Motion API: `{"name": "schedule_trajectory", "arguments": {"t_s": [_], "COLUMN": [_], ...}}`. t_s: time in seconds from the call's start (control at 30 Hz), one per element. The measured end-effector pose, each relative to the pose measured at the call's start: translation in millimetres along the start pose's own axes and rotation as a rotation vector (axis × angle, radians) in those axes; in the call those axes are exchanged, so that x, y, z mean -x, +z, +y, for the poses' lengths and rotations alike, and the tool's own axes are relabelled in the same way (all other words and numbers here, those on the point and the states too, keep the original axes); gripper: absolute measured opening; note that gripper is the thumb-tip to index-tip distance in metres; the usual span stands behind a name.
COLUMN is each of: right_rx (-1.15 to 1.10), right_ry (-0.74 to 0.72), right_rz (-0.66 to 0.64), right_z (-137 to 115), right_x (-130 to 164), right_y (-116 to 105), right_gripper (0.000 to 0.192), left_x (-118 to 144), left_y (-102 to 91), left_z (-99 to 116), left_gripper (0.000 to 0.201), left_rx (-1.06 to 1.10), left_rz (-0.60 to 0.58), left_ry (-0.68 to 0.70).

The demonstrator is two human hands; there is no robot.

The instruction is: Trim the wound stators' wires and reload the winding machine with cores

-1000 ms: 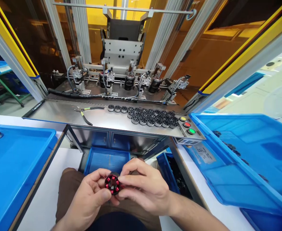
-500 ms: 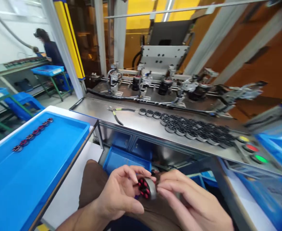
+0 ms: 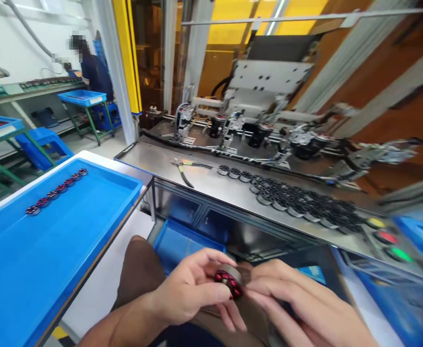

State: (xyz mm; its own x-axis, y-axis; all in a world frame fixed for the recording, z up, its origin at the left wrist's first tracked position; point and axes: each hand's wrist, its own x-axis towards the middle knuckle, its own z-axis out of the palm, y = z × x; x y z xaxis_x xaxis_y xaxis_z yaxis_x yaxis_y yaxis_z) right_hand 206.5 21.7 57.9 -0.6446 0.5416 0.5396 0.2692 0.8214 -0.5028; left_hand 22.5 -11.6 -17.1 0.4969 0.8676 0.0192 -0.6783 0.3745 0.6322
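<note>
Round part, gray-rimmed, red and black

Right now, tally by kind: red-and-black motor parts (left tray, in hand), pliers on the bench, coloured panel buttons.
Motor parts in left tray: 7
Held motor part: 1
Pliers: 1
Panel buttons (yellow, red, green): 3
Total: 12
</note>
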Motion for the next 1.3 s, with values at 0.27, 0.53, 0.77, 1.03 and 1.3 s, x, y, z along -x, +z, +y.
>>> {"name": "schedule_trajectory", "arguments": {"t_s": [0.27, 0.53, 0.77, 1.03, 1.3], "right_rx": [-0.205, -0.199, -0.187, -0.277, -0.241], "right_ry": [0.076, -0.02, 0.11, -0.059, 0.078], "right_rz": [0.149, 0.14, 0.244, 0.187, 0.279], "right_z": [7, 11, 12, 18, 22], "right_x": [-14, -15, -14, -16, -12], "right_y": [5, -2, 1, 1, 0], "right_gripper": [0.013, 0.016, 0.016, 0.021, 0.015], "left_x": [-6, -15, -9, -23, -18], "left_y": [-2.6, -0.7, 2.5, -0.2, 4.4], "left_z": [27, 26, 30, 25, 28], "left_gripper": [0.033, 0.039, 0.033, 0.054, 0.024], "left_rx": [-0.008, -0.054, -0.132, 0.011, -0.232], "left_rz": [0.103, -0.13, 0.138, -0.109, 0.145], "left_ry": [0.23, -0.216, 0.207, -0.293, 0.024]}}
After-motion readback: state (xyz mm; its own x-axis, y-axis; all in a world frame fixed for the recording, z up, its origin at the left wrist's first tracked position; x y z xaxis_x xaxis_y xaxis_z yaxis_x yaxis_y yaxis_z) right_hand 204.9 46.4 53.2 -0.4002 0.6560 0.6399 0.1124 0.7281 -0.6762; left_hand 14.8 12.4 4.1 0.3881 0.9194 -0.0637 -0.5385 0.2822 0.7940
